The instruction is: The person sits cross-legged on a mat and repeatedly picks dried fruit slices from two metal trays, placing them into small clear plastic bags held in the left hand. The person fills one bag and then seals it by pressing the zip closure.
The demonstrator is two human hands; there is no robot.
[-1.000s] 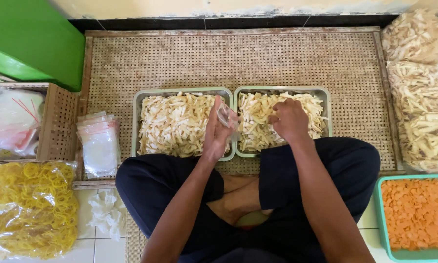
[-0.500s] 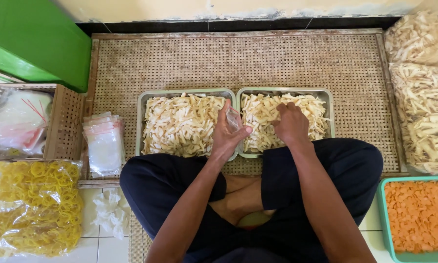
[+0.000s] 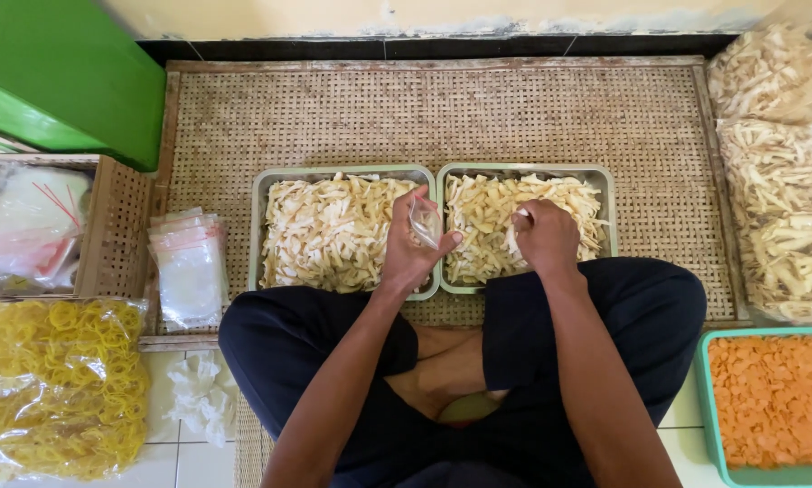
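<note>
Since a second ago the left hand (image 3: 413, 246) has come up off the left tray (image 3: 259, 237) and turned palm-up, so the small clear bag (image 3: 424, 222) it was pressing low now stands raised between the two trays. The right hand (image 3: 543, 237) has barely shifted; it sits over the near left part of the right tray (image 3: 608, 210).

The left hand's fingers curl around the bag, thumb and forefinger pinching it, mouth tilted toward the right. The right hand is closed in a loose fist, knuckles up, gripping a few pale chips (image 3: 517, 237) that poke out at its left side. The two hands are near each other but apart.

Both trays lie side by side, touching, on the woven mat (image 3: 424, 108), each heaped with pale chips. The person sits cross-legged in dark trousers (image 3: 279, 352), knees just short of the trays.

Left of the trays lies a stack of clear bags (image 3: 189, 267). Beyond it stands a wicker basket (image 3: 117, 226), and nearer lies a sack of yellow rings (image 3: 53, 389). A green bin (image 3: 58, 72) fills the far left corner. On the right, big bags of chips (image 3: 781, 208) line the mat, with a tub of orange crackers (image 3: 704, 398) below them.
</note>
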